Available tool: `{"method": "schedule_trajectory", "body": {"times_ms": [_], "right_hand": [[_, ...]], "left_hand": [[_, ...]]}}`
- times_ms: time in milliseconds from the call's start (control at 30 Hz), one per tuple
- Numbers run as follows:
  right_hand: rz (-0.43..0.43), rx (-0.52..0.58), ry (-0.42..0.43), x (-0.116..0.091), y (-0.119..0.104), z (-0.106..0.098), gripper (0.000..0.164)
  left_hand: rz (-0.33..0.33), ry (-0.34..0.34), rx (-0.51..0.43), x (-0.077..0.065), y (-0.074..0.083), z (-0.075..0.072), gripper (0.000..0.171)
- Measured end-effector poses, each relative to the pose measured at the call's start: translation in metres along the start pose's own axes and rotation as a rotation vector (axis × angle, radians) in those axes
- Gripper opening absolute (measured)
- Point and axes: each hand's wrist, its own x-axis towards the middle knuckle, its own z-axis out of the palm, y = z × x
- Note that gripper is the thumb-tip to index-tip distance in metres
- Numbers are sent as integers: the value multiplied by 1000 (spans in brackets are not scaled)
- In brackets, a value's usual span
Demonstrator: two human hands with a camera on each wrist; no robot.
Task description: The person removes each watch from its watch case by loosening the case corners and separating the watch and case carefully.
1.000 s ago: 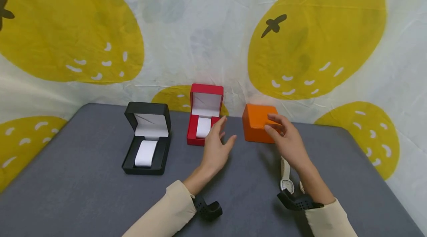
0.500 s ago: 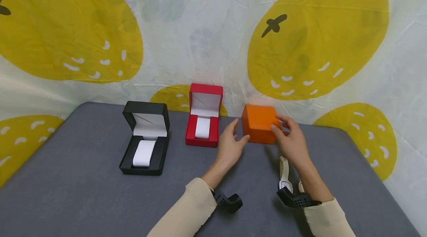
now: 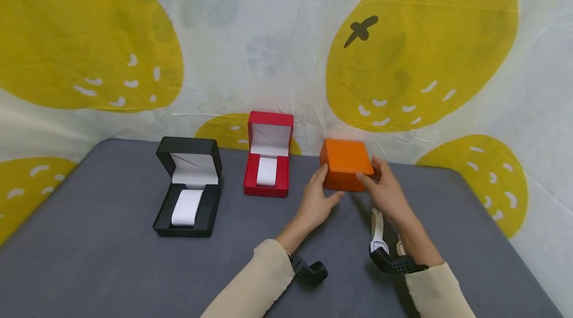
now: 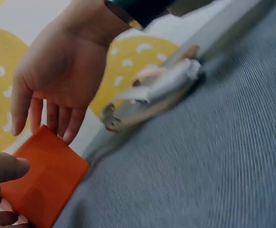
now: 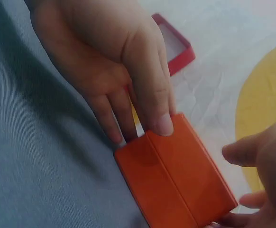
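Observation:
A closed orange box (image 3: 346,159) stands at the back of the table, with a lid seam across its front. My left hand (image 3: 315,201) is at its left side, fingers fairly straight along that side, and the thumb lies over the front face in the right wrist view. At the right side is my right hand (image 3: 387,191), its fingers by the side wall and its thumb (image 5: 242,151) held off the front. Below the right hand lies a pale-strapped wristwatch (image 3: 377,226). A second watch (image 3: 400,247) is partly hidden by the wrist.
Left of the orange box stands an open red watch box (image 3: 281,178) with a white cushion. Farther left is an open black watch box (image 3: 206,218), also with a white cushion. A patterned cloth (image 3: 215,59) hangs behind the grey table (image 3: 112,238).
My left hand has moved right, from in front of the red watch box to the orange box's left side. My right hand has shifted slightly at the box's right side.

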Motion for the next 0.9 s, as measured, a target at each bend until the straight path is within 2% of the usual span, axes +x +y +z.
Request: {"method": "schedule_trajectory", "body": {"times_ms": [200,433,633,900], "right_hand": [[-5,-81,14,2,7,0,75],[-56,4,126,3,7,10,63],[-60,-7,163,-3,-6,18,59],[-95,-46,238,-16,-19,24,56]], "left_hand": [[31,-4,-12,8,-3,0,74],[38,-9,-36,9,-4,-6,71],[44,18,-62,3,-1,-21,67],[102,57,27,-2,9,-33,65]]}}
